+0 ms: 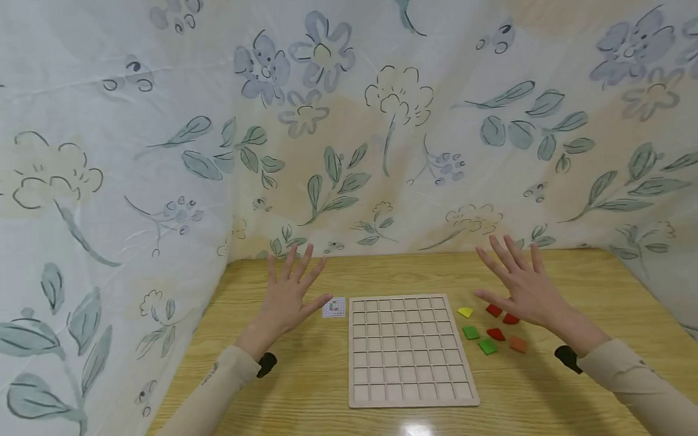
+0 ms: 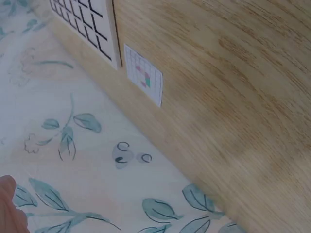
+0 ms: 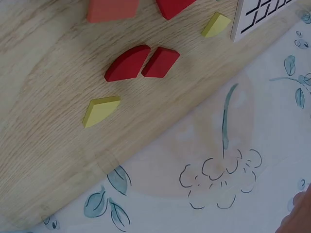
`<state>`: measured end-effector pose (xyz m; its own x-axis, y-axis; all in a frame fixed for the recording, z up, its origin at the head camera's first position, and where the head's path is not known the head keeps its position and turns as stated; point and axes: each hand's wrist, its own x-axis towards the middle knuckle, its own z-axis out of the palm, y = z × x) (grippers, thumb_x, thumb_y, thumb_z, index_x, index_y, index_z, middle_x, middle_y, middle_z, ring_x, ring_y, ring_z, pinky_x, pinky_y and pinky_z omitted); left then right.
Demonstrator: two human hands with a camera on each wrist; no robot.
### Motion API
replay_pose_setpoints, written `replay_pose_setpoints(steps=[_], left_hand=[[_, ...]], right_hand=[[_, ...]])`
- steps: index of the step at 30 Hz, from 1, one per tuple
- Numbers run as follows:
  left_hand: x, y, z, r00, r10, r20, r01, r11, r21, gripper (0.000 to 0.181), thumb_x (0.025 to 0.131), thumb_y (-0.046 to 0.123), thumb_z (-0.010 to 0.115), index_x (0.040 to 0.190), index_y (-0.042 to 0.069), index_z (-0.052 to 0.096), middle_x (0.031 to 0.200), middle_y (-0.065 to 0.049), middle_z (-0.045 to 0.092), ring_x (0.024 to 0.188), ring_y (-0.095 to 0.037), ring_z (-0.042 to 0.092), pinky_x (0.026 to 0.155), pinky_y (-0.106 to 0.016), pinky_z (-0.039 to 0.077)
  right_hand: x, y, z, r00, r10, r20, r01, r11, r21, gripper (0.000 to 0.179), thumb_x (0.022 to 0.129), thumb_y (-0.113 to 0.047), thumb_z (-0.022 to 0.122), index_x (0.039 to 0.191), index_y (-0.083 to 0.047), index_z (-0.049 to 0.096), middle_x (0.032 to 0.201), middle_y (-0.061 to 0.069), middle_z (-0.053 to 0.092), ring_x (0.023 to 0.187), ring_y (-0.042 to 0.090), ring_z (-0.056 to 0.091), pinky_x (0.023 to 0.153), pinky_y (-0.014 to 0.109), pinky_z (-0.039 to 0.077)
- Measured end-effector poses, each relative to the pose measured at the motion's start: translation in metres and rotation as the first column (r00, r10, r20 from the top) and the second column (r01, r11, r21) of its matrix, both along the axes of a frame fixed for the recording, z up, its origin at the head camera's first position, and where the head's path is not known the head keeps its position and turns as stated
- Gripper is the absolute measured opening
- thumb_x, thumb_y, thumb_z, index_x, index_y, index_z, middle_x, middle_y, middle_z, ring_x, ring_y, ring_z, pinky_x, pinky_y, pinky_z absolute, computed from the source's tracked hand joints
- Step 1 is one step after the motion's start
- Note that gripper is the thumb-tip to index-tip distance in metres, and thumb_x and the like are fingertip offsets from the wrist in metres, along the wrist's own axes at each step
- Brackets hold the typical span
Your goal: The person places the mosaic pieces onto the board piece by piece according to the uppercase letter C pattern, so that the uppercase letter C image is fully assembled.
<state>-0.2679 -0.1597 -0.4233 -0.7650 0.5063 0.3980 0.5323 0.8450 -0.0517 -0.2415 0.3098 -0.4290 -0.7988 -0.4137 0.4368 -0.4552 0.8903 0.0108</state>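
"Flowery cloth [image 1: 347, 191] is hung behind the wooden table [image 1: 295, 411]. What is held up?"

"Left hand [image 1: 285, 300] and right hand [image 1: 524, 290], both spread wide. On the table, the grid board [image 1: 407, 342] is laid beside coloured tiles [image 1: 487, 346]."

my left sleeve [image 1: 189, 404] and right sleeve [image 1: 641, 383] are long, beige and close-fitting. dark, narrow marking [image 1: 210, 374] runs near my left cuff [image 1: 242, 362]. a small black gadget [image 1: 266, 364] sits at my left wrist, another black piece [image 1: 568, 358] at my right.
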Motion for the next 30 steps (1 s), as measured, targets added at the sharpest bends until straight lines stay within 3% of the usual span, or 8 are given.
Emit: replay_pose_setpoints(steps=[5,13,17,22,30], left_hand=[[0.001,0.0,-0.002,1.0,0.003,0.02,-0.003,1.0,-0.003,0.075,0.088,0.064,0.04,0.15,0.029,0.015,0.157,-0.001,-0.002,0.143,-0.029,-0.007,0.105,-0.061,-0.016],[0.004,0.0,-0.008,1.0,-0.002,0.013,0.002,1.0,0.015,0.073,0.089,0.063,0.04,0.149,0.025,0.021,0.157,-0.005,0.006,0.143,-0.033,0.0,0.105,-0.063,-0.013],[0.008,0.003,-0.012,0.998,-0.001,0.063,-0.002,0.999,0.052,0.073,0.09,0.059,0.044,0.149,0.023,0.021,0.157,-0.007,0.005,0.143,-0.032,-0.004,0.105,-0.065,-0.01],[0.014,0.008,-0.017,0.991,0.014,0.133,-0.025,0.996,0.086,0.075,0.09,0.056,0.046,0.15,0.02,0.017,0.157,-0.007,-0.003,0.142,-0.033,-0.01,0.104,-0.068,-0.005],[0.025,0.018,-0.031,0.976,-0.002,0.218,-0.041,0.98,0.194,0.076,0.09,0.052,0.05,0.15,0.021,0.014,0.156,-0.008,-0.004,0.142,-0.033,-0.003,0.105,-0.067,-0.004]], right_hand=[[0.002,-0.002,-0.001,1.0,0.001,0.013,-0.001,1.0,0.006,0.088,0.081,-0.053,0.062,0.15,-0.025,0.014,0.157,0.008,0.002,0.143,0.028,-0.006,0.107,0.06,-0.013],[0.002,-0.004,-0.006,1.0,0.024,-0.005,-0.024,1.0,-0.011,0.082,0.082,-0.052,0.061,0.149,-0.025,0.024,0.157,0.009,0.004,0.143,0.029,-0.005,0.108,0.06,-0.011],[0.002,-0.005,-0.01,1.0,0.029,-0.011,-0.029,0.999,-0.029,0.078,0.083,-0.052,0.06,0.148,-0.024,0.027,0.156,0.01,0.003,0.143,0.03,-0.006,0.107,0.061,-0.01],[0.006,-0.007,-0.018,0.998,0.045,0.036,-0.042,0.996,-0.084,0.074,0.085,-0.045,0.062,0.147,-0.024,0.028,0.156,0.012,0.002,0.142,0.031,-0.008,0.106,0.062,-0.011],[0.014,-0.008,-0.035,0.994,0.048,0.098,-0.025,0.974,-0.224,0.062,0.084,-0.03,0.068,0.139,-0.015,0.044,0.155,0.016,0.006,0.142,0.036,-0.004,0.104,0.069,-0.002]])
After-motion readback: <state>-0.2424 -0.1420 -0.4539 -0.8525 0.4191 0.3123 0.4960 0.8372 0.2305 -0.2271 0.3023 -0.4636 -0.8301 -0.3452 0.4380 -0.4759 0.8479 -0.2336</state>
